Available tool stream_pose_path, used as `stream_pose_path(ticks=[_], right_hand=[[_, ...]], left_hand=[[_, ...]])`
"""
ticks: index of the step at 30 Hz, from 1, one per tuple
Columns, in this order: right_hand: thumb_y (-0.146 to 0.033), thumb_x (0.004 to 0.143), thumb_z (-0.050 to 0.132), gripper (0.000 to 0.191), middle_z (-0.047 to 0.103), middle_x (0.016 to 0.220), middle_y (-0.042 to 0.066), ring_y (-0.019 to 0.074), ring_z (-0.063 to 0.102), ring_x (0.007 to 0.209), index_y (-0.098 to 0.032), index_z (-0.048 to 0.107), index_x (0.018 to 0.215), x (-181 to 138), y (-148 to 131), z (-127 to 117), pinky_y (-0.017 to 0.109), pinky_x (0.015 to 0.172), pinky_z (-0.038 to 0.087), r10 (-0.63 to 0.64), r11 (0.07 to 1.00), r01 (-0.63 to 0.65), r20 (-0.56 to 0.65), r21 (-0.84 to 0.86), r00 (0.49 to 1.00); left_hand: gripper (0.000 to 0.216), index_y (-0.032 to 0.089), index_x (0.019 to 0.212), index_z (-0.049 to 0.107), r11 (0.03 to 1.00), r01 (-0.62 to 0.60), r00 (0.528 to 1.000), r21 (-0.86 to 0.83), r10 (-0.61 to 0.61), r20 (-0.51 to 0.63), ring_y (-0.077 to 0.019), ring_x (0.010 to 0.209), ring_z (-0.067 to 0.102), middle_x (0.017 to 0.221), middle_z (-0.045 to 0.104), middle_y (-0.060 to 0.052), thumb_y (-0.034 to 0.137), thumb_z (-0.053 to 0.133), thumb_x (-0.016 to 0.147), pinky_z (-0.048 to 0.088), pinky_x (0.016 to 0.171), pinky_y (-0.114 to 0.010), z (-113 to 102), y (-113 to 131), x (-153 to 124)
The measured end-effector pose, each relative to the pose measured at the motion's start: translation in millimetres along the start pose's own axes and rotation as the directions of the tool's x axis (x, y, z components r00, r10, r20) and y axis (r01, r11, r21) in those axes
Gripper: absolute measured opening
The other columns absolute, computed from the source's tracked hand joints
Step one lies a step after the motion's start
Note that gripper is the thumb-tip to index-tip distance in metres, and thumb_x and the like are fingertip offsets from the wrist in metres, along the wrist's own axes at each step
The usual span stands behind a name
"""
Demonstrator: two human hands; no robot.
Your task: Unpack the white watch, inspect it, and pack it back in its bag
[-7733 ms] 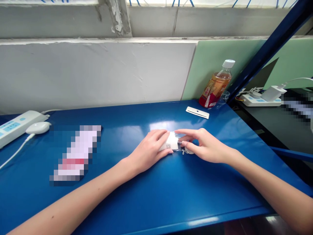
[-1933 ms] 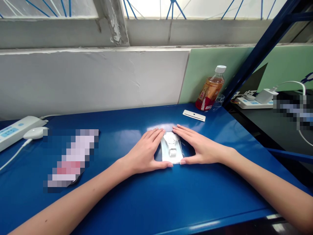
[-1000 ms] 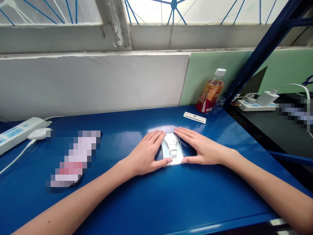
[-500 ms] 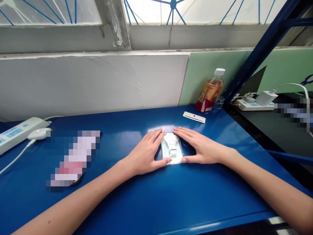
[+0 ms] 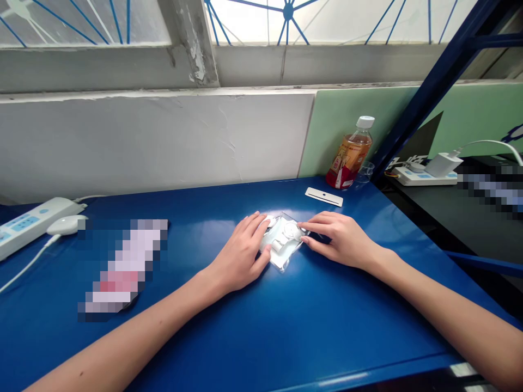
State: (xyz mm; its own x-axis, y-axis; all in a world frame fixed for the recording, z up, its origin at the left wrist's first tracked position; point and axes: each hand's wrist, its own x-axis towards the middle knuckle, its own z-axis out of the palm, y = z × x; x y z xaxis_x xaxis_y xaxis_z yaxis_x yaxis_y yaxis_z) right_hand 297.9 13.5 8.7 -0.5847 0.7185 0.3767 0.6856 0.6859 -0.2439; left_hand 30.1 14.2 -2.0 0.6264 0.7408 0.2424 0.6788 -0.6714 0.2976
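Observation:
A small clear plastic packet (image 5: 283, 244) with white parts inside lies on the blue table (image 5: 253, 326), turned at an angle. My left hand (image 5: 241, 256) rests at its left edge with fingers curled onto it. My right hand (image 5: 341, 242) is at its right side, fingertips pinched on the packet's upper right corner. Both hands grip the packet.
A white power strip (image 5: 28, 220) and white plug lie at the far left. A blurred object (image 5: 122, 267) sits left of centre. A flat white strip (image 5: 324, 196) and a drink bottle (image 5: 350, 155) stand at the back right, beside a blue frame post (image 5: 433, 92).
The hands lay flat on either side of the packet; now the fingers have closed on it and the packet has turned clockwise, its far end swung to the right.

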Motion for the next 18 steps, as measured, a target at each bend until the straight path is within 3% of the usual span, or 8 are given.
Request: stream_pose_path(ticks=[3,6,9,12,18], right_hand=[[-0.033,0.097,0.05,0.028,0.076,0.085,0.009,0.0225,0.069,0.075,-0.02,0.074,0.105,-1.8,0.3,0.3,0.037,0.071,0.055,-0.059,0.998,0.059,-0.007,0.018,0.998],[-0.032,0.097,0.05,0.028,0.074,0.081,0.008,0.0216,0.068,0.072,-0.021,0.074,0.103,-2.8,0.6,0.1,0.037,0.069,0.055,-0.115,0.992,0.115,0.005,0.05,0.993],[-0.037,0.094,0.055,0.034,0.071,0.106,0.013,0.026,0.068,0.093,-0.02,0.067,0.121,-2.5,1.9,-0.5,0.041,0.081,0.056,-0.085,0.994,0.084,0.002,0.072,0.996],[-0.045,0.091,0.06,0.058,0.056,0.138,0.017,0.0318,0.055,0.124,-0.018,0.05,0.141,-1.8,3.6,-0.8,0.047,0.101,0.049,-0.068,0.993,0.06,0.073,0.1,0.995],[-0.05,0.09,0.061,0.064,0.052,0.141,0.019,0.032,0.051,0.128,-0.014,0.048,0.142,-1.3,3.1,-1.5,0.047,0.105,0.046,-0.021,0.991,-0.001,0.166,0.133,0.986]], left_hand=[[0.046,0.012,0.139,0.048,1.0,0.011,1.0,-0.007,-0.011,-0.017,-0.0331,0.142,0.035,0.146,0.049,-0.017,0.036,0.038,0.101,0.033,0.115,-0.054,0.5,-1.0,0.3],[0.054,0.015,0.141,0.046,0.999,-0.013,1.0,-0.029,0.013,0.015,-0.0339,0.142,0.035,0.147,0.048,-0.017,0.048,0.046,0.098,0.035,0.114,-0.054,0.0,-2.2,-0.1],[0.063,0.014,0.144,0.042,0.999,-0.032,0.999,-0.039,0.033,0.039,-0.0332,0.143,0.034,0.149,0.045,-0.018,0.054,0.05,0.096,0.034,0.115,-0.051,0.1,-4.1,-0.4],[0.066,0.014,0.144,0.042,0.998,-0.039,0.998,-0.049,0.041,0.039,-0.0328,0.142,0.035,0.149,0.045,-0.017,0.056,0.051,0.095,0.032,0.116,-0.05,1.0,-6.1,-0.3],[0.068,0.015,0.145,0.042,1.0,-0.021,0.997,-0.016,0.023,0.076,-0.0352,0.141,0.037,0.151,0.042,-0.018,0.058,0.051,0.094,0.035,0.113,-0.051,-3.2,-5.7,1.0]])
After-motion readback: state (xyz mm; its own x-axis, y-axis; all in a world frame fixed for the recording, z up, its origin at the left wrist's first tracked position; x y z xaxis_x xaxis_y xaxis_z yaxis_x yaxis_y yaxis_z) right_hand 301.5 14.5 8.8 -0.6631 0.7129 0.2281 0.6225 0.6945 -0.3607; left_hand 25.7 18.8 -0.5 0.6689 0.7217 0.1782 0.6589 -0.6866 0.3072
